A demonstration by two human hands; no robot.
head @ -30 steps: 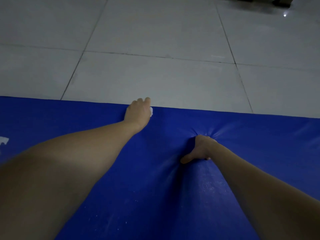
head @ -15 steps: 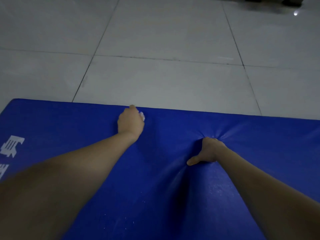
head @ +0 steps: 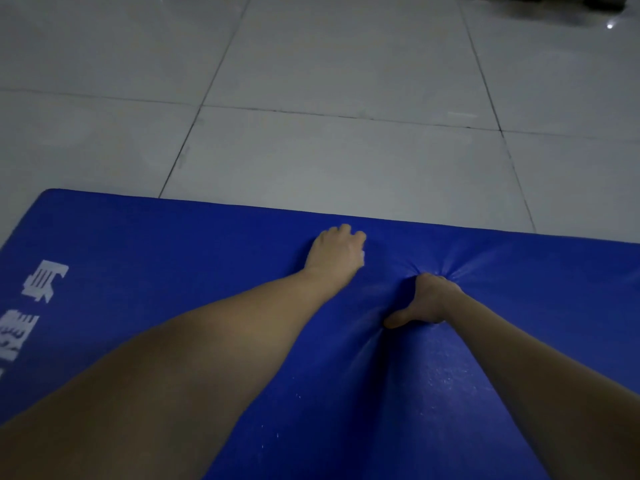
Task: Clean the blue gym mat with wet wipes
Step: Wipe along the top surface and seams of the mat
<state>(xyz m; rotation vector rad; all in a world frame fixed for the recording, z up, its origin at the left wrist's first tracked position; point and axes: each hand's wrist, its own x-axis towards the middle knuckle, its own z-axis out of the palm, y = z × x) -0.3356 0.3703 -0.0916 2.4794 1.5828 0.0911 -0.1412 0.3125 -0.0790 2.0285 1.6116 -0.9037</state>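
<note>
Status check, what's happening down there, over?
Left hand grips wipe on mat near far edge. Right hand digs into mat, bracing. Nothing in the way.

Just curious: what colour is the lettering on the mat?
The lettering is white, seen in the head view.

The light is dim, bluish and grainy throughout. One small bright glint sits on the floor far beyond the fingers, up right. Nearer than the fingers, the forearms look soft and wide-angle stretched.
</note>
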